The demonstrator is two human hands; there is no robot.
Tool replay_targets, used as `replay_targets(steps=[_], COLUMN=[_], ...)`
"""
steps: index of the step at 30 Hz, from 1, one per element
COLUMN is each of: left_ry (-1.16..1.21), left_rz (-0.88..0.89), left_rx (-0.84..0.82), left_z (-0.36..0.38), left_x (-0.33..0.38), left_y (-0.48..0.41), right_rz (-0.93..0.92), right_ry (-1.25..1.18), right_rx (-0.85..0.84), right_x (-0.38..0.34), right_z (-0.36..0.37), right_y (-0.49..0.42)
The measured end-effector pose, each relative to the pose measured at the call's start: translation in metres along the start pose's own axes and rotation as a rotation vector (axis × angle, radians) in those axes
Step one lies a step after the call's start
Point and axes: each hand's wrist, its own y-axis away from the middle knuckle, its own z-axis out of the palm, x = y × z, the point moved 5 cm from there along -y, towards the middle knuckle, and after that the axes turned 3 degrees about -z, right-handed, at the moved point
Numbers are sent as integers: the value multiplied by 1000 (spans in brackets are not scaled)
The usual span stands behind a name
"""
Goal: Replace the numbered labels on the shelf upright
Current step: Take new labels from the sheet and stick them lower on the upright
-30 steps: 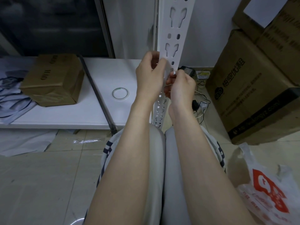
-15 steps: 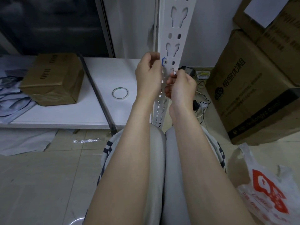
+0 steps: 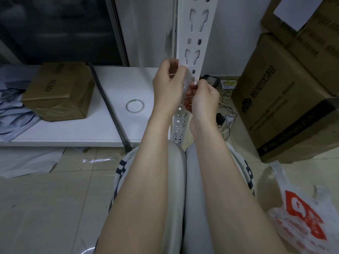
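A white slotted shelf upright (image 3: 195, 30) stands straight ahead, its foot between my knees. Both hands meet in front of it at mid height. My left hand (image 3: 169, 88) has its fingers curled and pinches a pale, half-clear label strip (image 3: 187, 80) against the upright's left edge. My right hand (image 3: 203, 97) is just below and to the right, fingertips pinching the lower end of the same strip. Any number on the label is too blurred to read.
A tape roll (image 3: 135, 106) lies on a low white board (image 3: 91, 129) at left, beside a brown carton (image 3: 60, 91) and a dark rod (image 3: 110, 107). Big cardboard boxes (image 3: 286, 99) stand at right, cables and chargers (image 3: 224, 114) behind, a plastic bag (image 3: 302, 219) at lower right.
A blue-edged mark seen on the upright half a second ago is now covered by the strip and my left fingers. Both hands have stayed in about the same place.
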Motion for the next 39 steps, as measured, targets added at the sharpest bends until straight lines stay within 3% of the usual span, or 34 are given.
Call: replay_targets(steps=[39], left_ry=[-170], left_rz=[99], left_rx=[95], left_z=[-5], left_x=[-4], left_y=[-3], right_rz=[-1], right_ry=[-6], right_rx=[2], right_x=[0], right_z=[0], right_y=[-2])
